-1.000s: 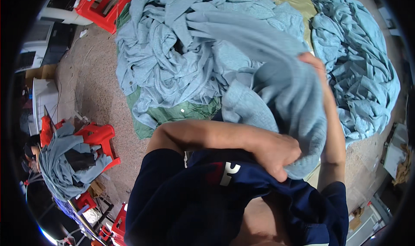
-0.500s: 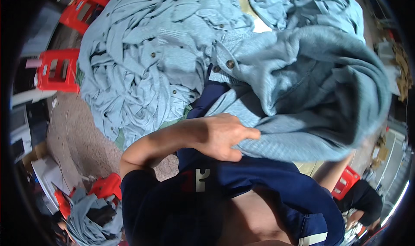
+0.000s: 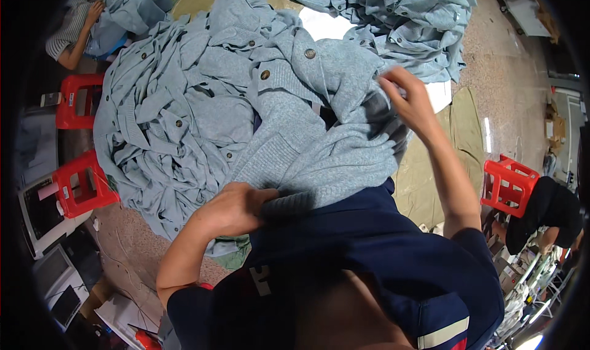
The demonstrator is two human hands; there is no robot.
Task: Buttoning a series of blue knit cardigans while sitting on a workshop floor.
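Cardigan [image 3: 347, 150], seemingly being straightened: left hand [image 3: 230, 210] pinching near hem [image 3: 316, 197]; right hand [image 3: 410, 99], grip unclear; smoothing likely called for next.

some fingers of the left hand [image 3: 230, 210] are hidden by the blue-gray sweater [image 3: 332, 165]. the right hand [image 3: 410, 101] has blurry finger ends. the top edge cuts off the far clothes pile [image 3: 418, 18] and the person in stripes [image 3: 75, 23]. the lower right clutter [image 3: 528, 291] is too small to tell.

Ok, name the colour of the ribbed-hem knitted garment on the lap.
The garment is mottled grey-blue, best in the head view.
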